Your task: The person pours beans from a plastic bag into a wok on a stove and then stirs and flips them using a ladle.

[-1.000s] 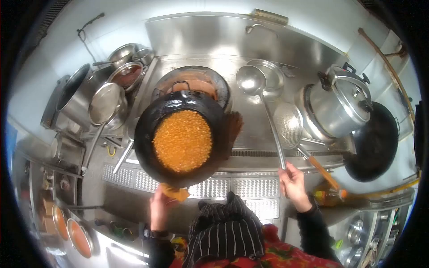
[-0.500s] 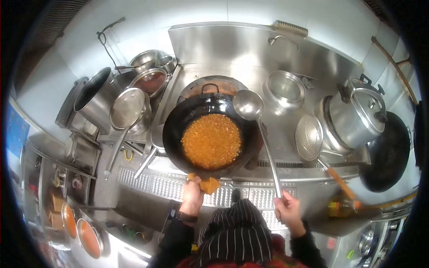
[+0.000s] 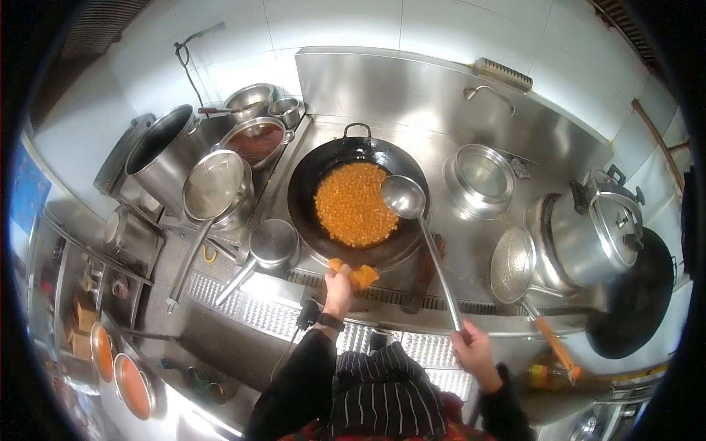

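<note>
A black wok [image 3: 301, 184] sits over the burner, with many small orange-coated pieces of food [image 3: 354, 206] spread across its bottom. At the wok's near edge, my left hand [image 3: 338, 292] is closed around a folded orange-yellow cloth [image 3: 364, 277]; the wok's near handle is hidden there. My right hand [image 3: 476, 353] grips the end of a long metal ladle [image 3: 439, 272]. The ladle's bowl reaches over the wok's right side and overlaps the edge of the food in this view.
Left of the wok are a small lidded-looking pan [image 3: 273, 242], a fine strainer [image 3: 215, 185] and a deep pot [image 3: 158, 154]. To the right stand a metal basin [image 3: 482, 180], a wire skimmer [image 3: 512, 264], a pressure cooker [image 3: 599, 228] and another black wok [image 3: 638, 294].
The wok has gone away from me, back over the burner, my left hand and the cloth moving with it. The ladle's bowl now reaches farther over the wok.
</note>
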A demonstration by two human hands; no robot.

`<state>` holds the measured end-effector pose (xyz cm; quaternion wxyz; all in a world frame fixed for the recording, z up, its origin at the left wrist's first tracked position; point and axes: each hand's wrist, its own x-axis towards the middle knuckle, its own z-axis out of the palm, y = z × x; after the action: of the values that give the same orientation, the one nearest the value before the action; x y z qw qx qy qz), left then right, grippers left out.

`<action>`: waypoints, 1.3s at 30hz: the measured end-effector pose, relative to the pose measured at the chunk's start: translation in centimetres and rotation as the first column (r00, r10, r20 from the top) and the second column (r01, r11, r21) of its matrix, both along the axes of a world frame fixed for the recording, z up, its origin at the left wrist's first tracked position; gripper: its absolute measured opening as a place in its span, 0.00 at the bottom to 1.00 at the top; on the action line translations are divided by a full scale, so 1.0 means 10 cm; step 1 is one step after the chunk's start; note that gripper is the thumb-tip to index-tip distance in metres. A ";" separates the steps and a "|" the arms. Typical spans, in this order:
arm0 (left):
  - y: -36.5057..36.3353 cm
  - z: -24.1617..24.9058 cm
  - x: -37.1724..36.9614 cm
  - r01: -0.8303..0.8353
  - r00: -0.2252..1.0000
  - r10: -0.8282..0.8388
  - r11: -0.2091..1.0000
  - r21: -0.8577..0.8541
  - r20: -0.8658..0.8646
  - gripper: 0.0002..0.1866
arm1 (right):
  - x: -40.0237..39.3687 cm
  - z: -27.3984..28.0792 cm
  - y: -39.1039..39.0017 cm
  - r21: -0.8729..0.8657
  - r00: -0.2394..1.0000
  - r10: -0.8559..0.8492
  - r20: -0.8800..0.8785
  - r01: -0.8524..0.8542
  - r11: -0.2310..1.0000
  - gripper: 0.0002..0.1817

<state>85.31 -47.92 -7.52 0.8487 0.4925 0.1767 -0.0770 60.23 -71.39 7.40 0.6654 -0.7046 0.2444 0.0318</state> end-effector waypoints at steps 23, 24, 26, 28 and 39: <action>-0.15 -0.05 0.59 0.068 0.983 -0.059 0.997 0.044 -0.172 0.09 | 1.46 -0.07 -0.18 -0.923 0.859 0.452 -0.239 -0.345 0.168 0.23; -0.16 -0.08 0.59 0.054 0.986 -0.054 0.999 -0.004 -0.158 0.10 | 1.56 -0.14 -0.11 -0.930 0.866 0.444 -0.232 -0.332 0.161 0.22; -0.17 -0.13 0.60 0.042 0.989 -0.048 0.998 -0.048 -0.140 0.10 | 1.76 -0.28 -0.02 -0.940 0.878 0.428 -0.216 -0.306 0.151 0.22; -0.15 -0.10 0.61 0.063 0.985 -0.068 0.997 -0.037 -0.155 0.11 | 1.95 -0.37 0.08 -0.941 0.886 0.414 -0.209 -0.297 0.160 0.22; -0.04 0.02 0.60 0.197 0.963 -0.208 0.977 -0.080 -0.169 0.12 | 2.45 -0.73 0.14 -0.896 0.964 0.203 0.169 0.064 0.440 0.23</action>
<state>91.30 -48.34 -7.30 0.8324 0.4723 0.1977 -0.2122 84.75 -70.01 0.09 0.2163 -0.9564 0.1083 -0.1638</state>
